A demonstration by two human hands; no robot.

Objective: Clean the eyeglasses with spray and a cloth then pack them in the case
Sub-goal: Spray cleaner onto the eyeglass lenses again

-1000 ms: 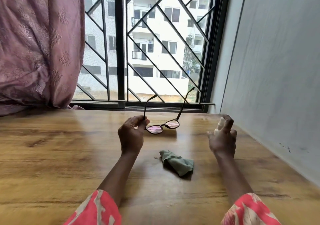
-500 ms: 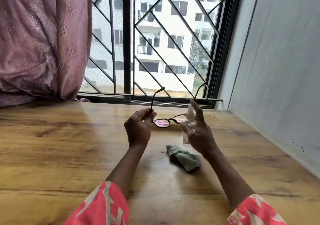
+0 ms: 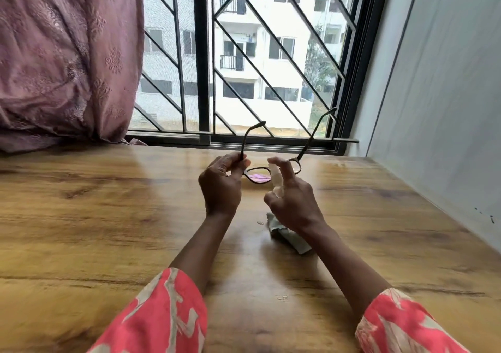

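On the wooden table (image 3: 108,217), left hand (image 3: 221,187) grips eyeglasses (image 3: 257,175); right hand (image 3: 294,203) grips a half-hidden spray bottle (image 3: 276,179).

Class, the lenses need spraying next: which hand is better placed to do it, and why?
The right hand: it holds the spray bottle close to the eyeglasses, which the left hand holds by one temple.

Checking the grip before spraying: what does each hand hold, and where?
Left hand: eyeglasses, by one temple arm. Right hand: spray bottle, around its body.

Single head view, looking forward-down over table (image 3: 81,217) toward window (image 3: 257,54) (hands close).
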